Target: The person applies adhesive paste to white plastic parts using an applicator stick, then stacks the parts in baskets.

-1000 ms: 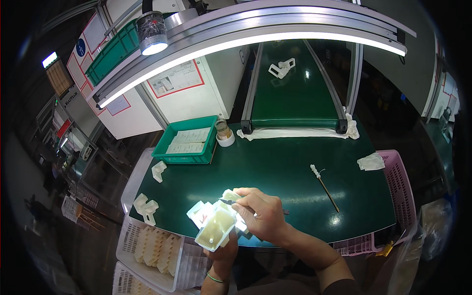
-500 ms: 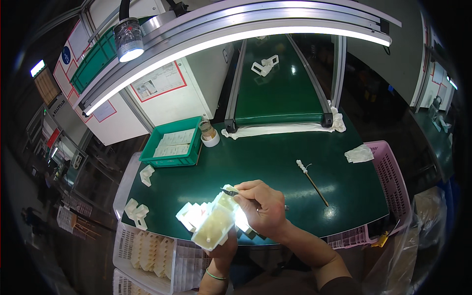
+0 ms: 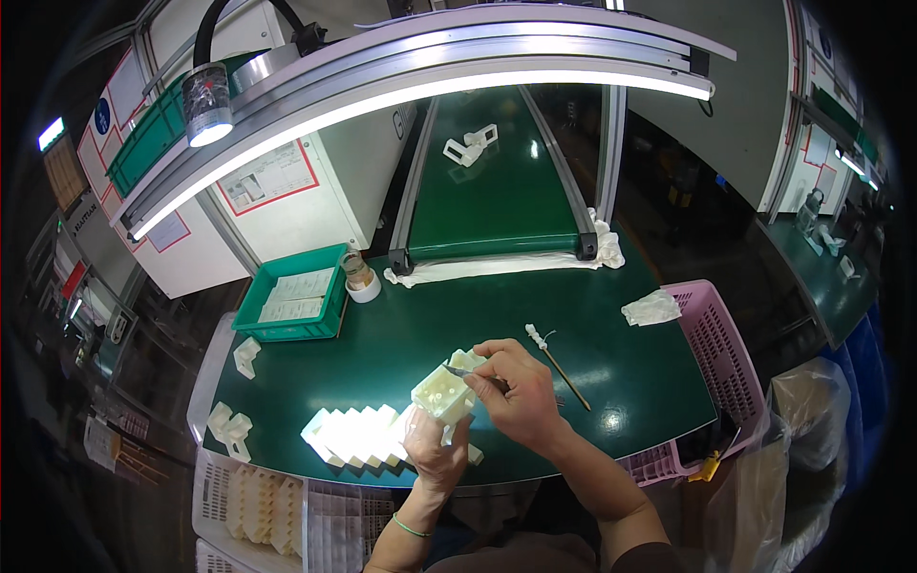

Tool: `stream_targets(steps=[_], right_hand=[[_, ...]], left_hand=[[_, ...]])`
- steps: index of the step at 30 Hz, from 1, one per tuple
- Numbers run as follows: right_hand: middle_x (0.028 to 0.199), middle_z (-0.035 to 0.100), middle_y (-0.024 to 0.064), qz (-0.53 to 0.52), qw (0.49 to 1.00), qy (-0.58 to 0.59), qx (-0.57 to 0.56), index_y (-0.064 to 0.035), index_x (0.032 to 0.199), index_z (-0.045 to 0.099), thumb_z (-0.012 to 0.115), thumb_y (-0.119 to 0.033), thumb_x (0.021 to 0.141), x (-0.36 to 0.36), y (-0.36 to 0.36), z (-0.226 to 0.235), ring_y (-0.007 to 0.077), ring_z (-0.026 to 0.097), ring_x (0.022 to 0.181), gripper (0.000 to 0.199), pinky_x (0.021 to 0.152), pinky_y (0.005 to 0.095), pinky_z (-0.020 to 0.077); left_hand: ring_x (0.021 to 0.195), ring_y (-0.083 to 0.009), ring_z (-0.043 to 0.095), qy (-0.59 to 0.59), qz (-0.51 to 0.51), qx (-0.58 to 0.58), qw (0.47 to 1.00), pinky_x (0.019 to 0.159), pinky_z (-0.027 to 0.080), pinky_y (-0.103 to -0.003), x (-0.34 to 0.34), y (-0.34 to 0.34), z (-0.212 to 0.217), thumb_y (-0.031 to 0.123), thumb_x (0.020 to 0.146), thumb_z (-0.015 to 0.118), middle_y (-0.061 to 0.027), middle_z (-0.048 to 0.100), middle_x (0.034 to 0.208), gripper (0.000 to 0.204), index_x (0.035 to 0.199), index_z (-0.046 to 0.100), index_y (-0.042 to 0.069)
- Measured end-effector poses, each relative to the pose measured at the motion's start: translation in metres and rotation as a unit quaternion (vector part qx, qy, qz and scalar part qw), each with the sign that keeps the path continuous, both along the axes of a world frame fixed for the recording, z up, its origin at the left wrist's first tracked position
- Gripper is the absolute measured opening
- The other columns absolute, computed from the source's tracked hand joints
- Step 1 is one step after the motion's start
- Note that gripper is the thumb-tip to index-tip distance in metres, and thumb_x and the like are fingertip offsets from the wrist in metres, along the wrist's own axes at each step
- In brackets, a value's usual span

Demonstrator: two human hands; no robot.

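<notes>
My left hand [image 3: 436,447] grips a cream-white, box-shaped plastic part [image 3: 441,394] from below, its open hollow turned up. In my right hand [image 3: 521,393], closed fingers hold a small knife [image 3: 458,371], whose thin dark blade lies at the far rim of the part. The fingers hide most of its handle. Behind my left hand a row of similar white parts [image 3: 353,435] lies packed together on the green table [image 3: 458,315].
A green tray of papers [image 3: 250,329], a jar [image 3: 357,271] and loose white parts [image 3: 229,430] stand left. To the right are a wrapped-tip stick [image 3: 559,368], a white cloth [image 3: 652,307] and a pink basket [image 3: 731,368]. A conveyor [image 3: 492,196] bears another part.
My left hand has turned the part, so its hollow now shows and the row of parts is less covered. The knife stays at its rim. The whole view has shifted.
</notes>
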State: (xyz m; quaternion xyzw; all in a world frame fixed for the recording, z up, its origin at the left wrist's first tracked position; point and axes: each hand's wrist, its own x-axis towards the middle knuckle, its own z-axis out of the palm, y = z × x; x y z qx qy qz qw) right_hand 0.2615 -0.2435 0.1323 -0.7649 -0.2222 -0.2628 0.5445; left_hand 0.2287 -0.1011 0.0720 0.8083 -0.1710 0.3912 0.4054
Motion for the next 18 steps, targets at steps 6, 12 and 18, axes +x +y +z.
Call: stream_targets(steps=[6,12,18], right_hand=[[0.089,0.064,0.0125,0.005,1.000,0.001,0.003,0.0012,0.078,0.062,0.068,-0.003,0.080,0.0007,-0.0073,-0.0010,0.0151,0.061,0.061,0.008,0.054,0.0265,0.0483],[0.084,0.064,0.0127,-0.006,1.000,-0.011,-0.002,0.0012,0.077,0.062,0.068,-0.001,0.078,-0.0027,-0.0058,0.0023,0.0164,0.060,0.059,0.007,0.052,0.0272,0.0468],[0.082,0.064,0.0100,0.004,0.998,-0.015,0.065,0.0003,0.077,0.061,0.068,-0.002,0.080,-0.0046,0.0002,-0.0008,0.0135,0.059,0.060,0.007,0.052,0.0265,0.0461]], left_hand=[[0.081,-0.0313,0.064,-0.059,0.034,0.057,0.996,0.072,0.048,-0.037,0.0021,-0.0054,0.0007,-0.006,0.067,0.070,-0.0141,0.066,0.089,0.028,0.094,0.064,0.001],[0.083,-0.0310,0.062,-0.093,0.080,0.113,0.986,0.081,0.047,-0.046,-0.0023,-0.0041,0.0033,0.000,0.069,0.069,-0.0131,0.064,0.091,0.026,0.094,0.065,0.002],[0.086,-0.0308,0.064,-0.081,0.086,0.097,0.988,0.081,0.048,-0.038,-0.0004,0.0007,0.0067,-0.002,0.070,0.069,-0.0133,0.066,0.090,0.028,0.097,0.065,0.002]])
